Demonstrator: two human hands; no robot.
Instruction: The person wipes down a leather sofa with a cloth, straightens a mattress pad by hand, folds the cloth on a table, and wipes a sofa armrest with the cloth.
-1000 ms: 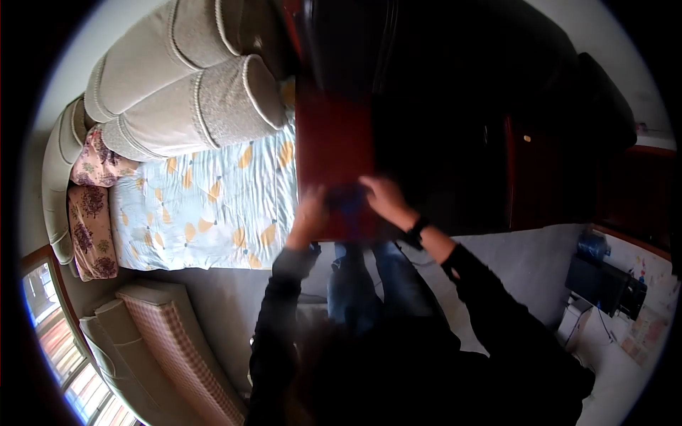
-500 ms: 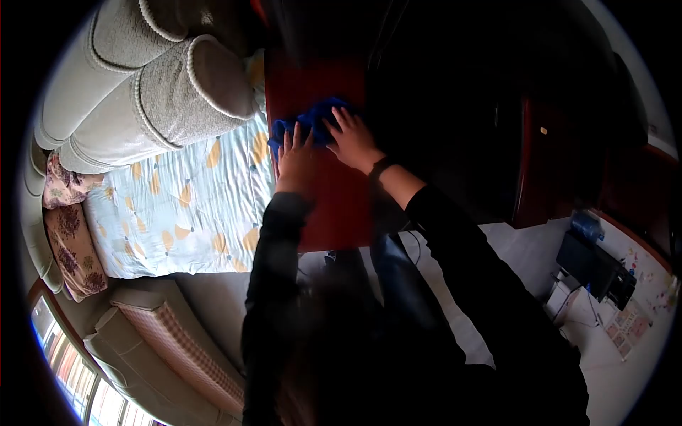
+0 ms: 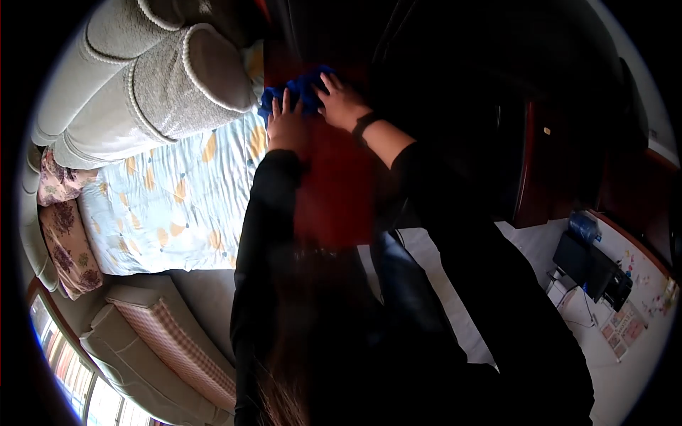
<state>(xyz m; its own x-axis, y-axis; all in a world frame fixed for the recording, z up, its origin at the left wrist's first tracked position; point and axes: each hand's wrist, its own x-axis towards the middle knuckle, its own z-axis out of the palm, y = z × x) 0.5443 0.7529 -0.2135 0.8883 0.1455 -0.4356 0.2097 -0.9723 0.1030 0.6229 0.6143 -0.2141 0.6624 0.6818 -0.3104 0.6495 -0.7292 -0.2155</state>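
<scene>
A crumpled blue cloth [image 3: 305, 91] lies near the far end of a dark red wooden surface [image 3: 334, 192]. My left hand [image 3: 287, 128] presses on its left part, fingers stretched out and spread. On the cloth's right part rests my right hand [image 3: 342, 105], also flat with fingers apart; a dark band circles that wrist. Neither hand's fingers are wrapped around the cloth. Both of my sleeves are black.
Left of the red surface stands a bed with a pale blue patterned sheet [image 3: 170, 199] and a padded grey headboard [image 3: 156, 92]. A dark cabinet [image 3: 526, 163] is at right. A sofa [image 3: 156, 341] sits lower left, a black monitor [image 3: 586, 263] lower right.
Both hands and the blue cloth have slid forward, away from me, along the red surface. My arms reach farther out, and the view has shifted slightly.
</scene>
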